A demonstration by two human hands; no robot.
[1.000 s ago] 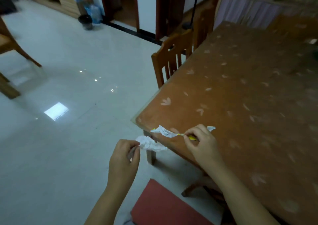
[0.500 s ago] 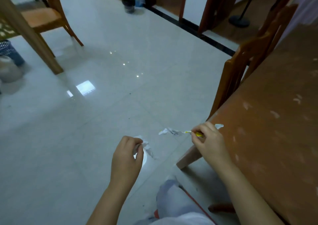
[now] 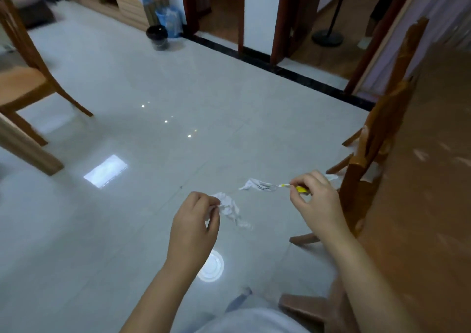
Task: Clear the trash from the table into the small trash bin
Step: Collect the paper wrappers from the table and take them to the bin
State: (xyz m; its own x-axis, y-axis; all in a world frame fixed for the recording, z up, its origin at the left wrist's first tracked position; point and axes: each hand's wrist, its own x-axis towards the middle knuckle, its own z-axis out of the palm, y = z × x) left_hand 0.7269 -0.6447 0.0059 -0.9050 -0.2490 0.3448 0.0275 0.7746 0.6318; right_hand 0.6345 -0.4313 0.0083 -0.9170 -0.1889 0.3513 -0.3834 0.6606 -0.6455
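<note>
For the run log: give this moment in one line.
left hand: pinches crumpled paper | right hand: pinches wrapper | both above floor | black bin: far

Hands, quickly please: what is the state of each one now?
Left hand: pinches a crumpled white paper.
Right hand: pinches a white and yellow wrapper.

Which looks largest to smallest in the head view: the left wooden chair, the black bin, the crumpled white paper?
1. wooden chair
2. black bin and crumpled white paper: they look alike here; the bin stands far off, the paper near the camera, so no ranking.
</note>
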